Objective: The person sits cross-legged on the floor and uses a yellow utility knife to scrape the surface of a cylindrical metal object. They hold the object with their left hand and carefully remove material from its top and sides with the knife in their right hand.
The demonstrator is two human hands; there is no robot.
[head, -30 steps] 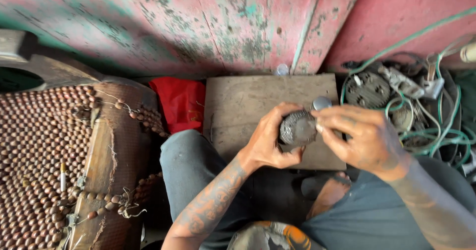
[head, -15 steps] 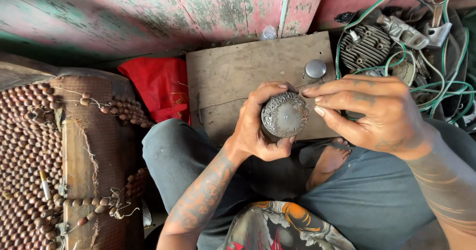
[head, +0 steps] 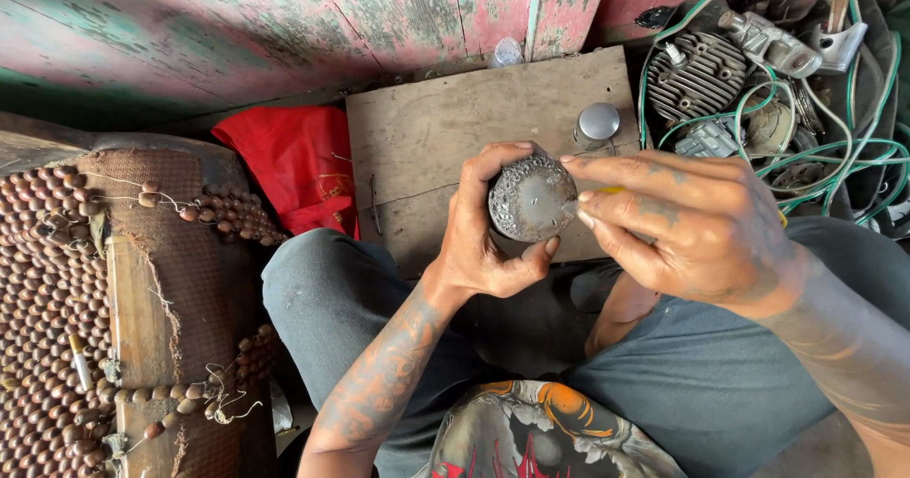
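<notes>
The person sits low with knees apart, both forearms reaching out over the lap. The left hand [head: 493, 241] comes up from below, wrist bent back, fingers curled round the far side of a round, crusty grey metal part [head: 532, 198] and the thumb hooked under its near edge, so the part is cupped with its flat face turned up toward the head camera. It is held in the air just above the near edge of a worn wooden board [head: 436, 146] that lies on the floor in front of the knees.

The right hand [head: 682, 231] comes in from the right, palm down, fingers stretched out flat and close together. The fingertips pinch a thin tool with a yellow handle [head: 607, 191], most of it hidden under the fingers, and its tip touches the face of the metal part.

On the board, just behind the hands, stands a small silvery cap [head: 597, 123]. A red cloth [head: 294, 160] lies left of the board, and a beaded seat mat [head: 57, 317] further left. Green cables [head: 815, 146] and a finned engine part [head: 700, 75] are heaped at upper right.
</notes>
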